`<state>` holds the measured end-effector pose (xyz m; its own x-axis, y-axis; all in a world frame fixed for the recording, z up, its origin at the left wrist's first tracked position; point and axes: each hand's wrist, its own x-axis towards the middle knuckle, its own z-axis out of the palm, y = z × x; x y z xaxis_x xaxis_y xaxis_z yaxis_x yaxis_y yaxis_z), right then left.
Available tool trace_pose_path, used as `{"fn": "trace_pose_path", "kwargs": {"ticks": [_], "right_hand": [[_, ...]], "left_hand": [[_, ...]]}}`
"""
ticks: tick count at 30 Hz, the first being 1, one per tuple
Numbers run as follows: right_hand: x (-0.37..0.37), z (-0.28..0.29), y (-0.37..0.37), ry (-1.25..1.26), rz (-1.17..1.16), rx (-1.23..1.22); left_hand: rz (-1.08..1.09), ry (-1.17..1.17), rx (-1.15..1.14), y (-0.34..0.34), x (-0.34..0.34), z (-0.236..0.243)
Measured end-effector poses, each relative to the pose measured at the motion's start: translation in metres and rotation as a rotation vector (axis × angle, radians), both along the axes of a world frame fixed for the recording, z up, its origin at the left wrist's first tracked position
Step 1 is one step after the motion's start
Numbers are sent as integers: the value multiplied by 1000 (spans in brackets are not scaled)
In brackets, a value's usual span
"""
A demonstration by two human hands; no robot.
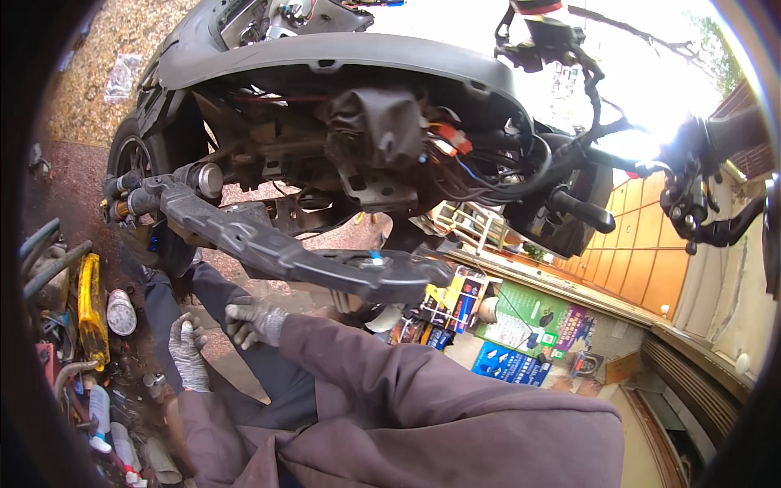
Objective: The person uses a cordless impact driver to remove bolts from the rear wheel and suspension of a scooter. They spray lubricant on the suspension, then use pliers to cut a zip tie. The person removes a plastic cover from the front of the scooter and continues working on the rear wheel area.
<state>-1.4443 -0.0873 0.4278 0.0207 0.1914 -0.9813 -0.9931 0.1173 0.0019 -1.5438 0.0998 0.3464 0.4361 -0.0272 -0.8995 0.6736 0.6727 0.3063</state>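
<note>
Both my hands wear grey knit gloves and sit low in front of my dark trouser legs. My left hand (pixel 189 355) points upward with its fingers curled in. To the right of it, my right hand (pixel 255 320) reaches leftward, its fingers bent. Whatever either hand holds, if anything, is too small or hidden to make out. Just above them runs a long black plastic part (pixel 285 250) of a partly stripped scooter (pixel 342 58). Loose wires and connectors (pixel 449 145) hang beside a dark wrapped bundle (pixel 374 126) under its body panel.
At the left stand a yellow tool case (pixel 93 309), a spray can (pixel 121 312) and several bottles (pixel 99 415). The scooter's wheel (pixel 130 159) is at the upper left, its handlebar lever (pixel 728 228) at the right. Boxes (pixel 460 299) and a green sheet (pixel 521 313) lie beyond my right arm.
</note>
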Motion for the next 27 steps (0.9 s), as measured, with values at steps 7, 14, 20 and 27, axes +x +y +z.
{"fn": "trace_pose_path", "kwargs": {"ticks": [7, 14, 20, 27], "right_hand": [[2, 54, -90, -89, 15, -36], [3, 145, -215, -249, 148, -553], [74, 292, -339, -754, 182, -1198], [226, 454, -315, -1446, -16, -1115]], "left_hand": [[16, -122, 38, -18, 19, 53], [-30, -277, -12, -58, 36, 97], [-110, -382, -25, -77, 47, 134], [-226, -554, -4, -108, 62, 181]]}}
